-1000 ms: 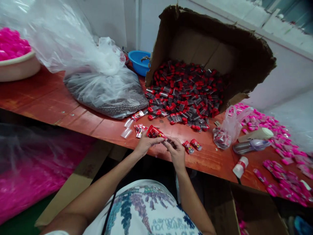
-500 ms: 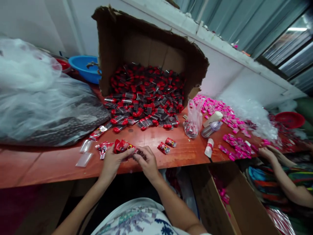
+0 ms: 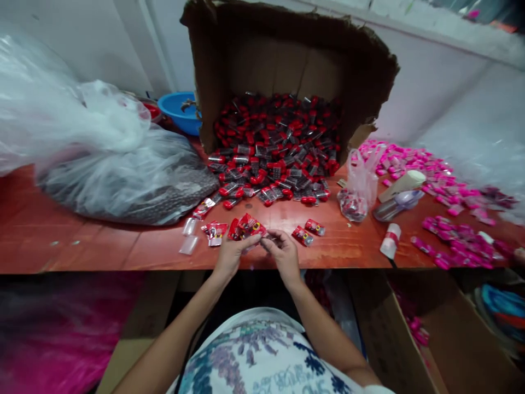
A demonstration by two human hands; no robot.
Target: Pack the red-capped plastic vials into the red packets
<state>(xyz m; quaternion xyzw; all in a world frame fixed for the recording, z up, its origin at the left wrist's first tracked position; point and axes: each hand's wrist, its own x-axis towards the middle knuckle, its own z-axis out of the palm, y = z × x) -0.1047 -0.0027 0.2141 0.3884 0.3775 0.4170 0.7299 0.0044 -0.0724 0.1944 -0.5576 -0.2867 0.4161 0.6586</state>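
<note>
My left hand (image 3: 230, 253) is closed on a small bunch of red packets (image 3: 247, 226) at the near edge of the red wooden table (image 3: 102, 249). My right hand (image 3: 281, 250) meets it, fingers pinched on a small dark item I cannot make out. Two more red packets (image 3: 308, 231) lie just right of my right hand. Behind them a tipped cardboard box (image 3: 287, 54) spills a heap of red and black pieces (image 3: 279, 148) onto the table. A few clear sleeves (image 3: 188, 235) and red packets (image 3: 215, 231) lie left of my hands.
A large clear plastic bag (image 3: 115, 158) of dark pieces fills the left. A blue bowl (image 3: 180, 109) stands behind it. A small knotted bag (image 3: 359, 189), a white bottle (image 3: 389, 241) and pink pieces (image 3: 451, 219) lie right. An open box (image 3: 443, 339) sits below.
The camera has swung back left and tilted down, so the other person's arms at the right have left the view. My hands stay together at the table edge, holding the packets.
</note>
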